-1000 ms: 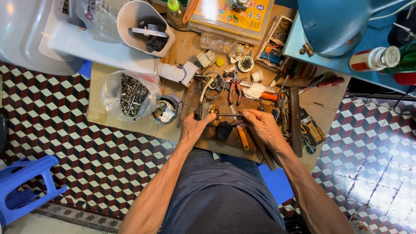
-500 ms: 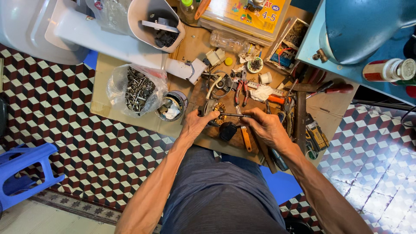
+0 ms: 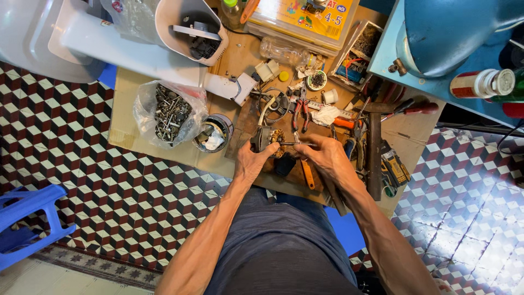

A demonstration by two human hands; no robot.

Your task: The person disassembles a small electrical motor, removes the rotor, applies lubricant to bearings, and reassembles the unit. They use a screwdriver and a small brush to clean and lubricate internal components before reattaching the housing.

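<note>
My left hand grips a small dark motor part with copper windings, held just above a low wooden board. My right hand holds a thin metal tool whose tip points left into the windings. Both hands meet at the middle of the board, close to my lap. An orange-handled tool lies under my right hand.
A clear bag of screws and a small tin sit left of my hands. Pliers, a long dark bar and other tools crowd the right. A white fan housing lies at the back left, a blue stool on the patterned tile floor.
My view has drifted slightly, so the board sits a little lower and more to the right. Both hands stay together on the motor part and tool.
</note>
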